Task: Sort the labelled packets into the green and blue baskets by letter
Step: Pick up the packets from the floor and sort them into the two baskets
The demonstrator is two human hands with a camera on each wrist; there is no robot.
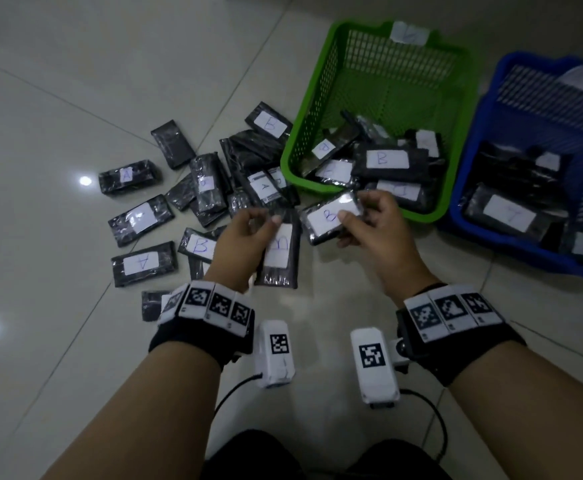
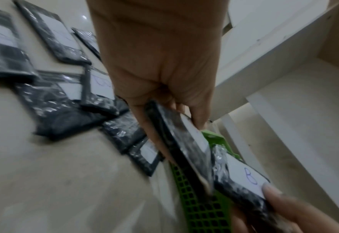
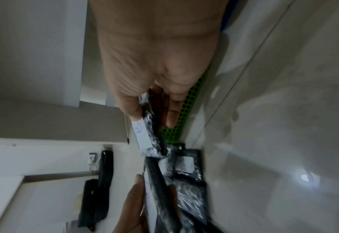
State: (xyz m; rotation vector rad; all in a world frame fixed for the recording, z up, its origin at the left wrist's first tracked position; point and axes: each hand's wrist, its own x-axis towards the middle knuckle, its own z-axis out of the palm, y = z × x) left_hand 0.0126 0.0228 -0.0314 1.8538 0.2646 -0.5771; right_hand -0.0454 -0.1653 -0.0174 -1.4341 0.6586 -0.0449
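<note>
Overhead, each hand's grip (image 1: 248, 233) (image 1: 369, 220) holds a B packet (image 1: 279, 251) (image 1: 328, 216); wrist views blur.

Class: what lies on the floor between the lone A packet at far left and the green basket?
A jumble of packets lies between the A packet and basket: head view.

Bare floor tiles (image 1: 40, 98) open far left and near body; loose packets (image 1: 193, 202) crowded ahead of left hand (image 1: 245, 244); green basket (image 1: 321, 109) near rim just beyond right hand (image 1: 373, 230), far half of interior open; blue basket (image 1: 470, 188) touching on right
</note>
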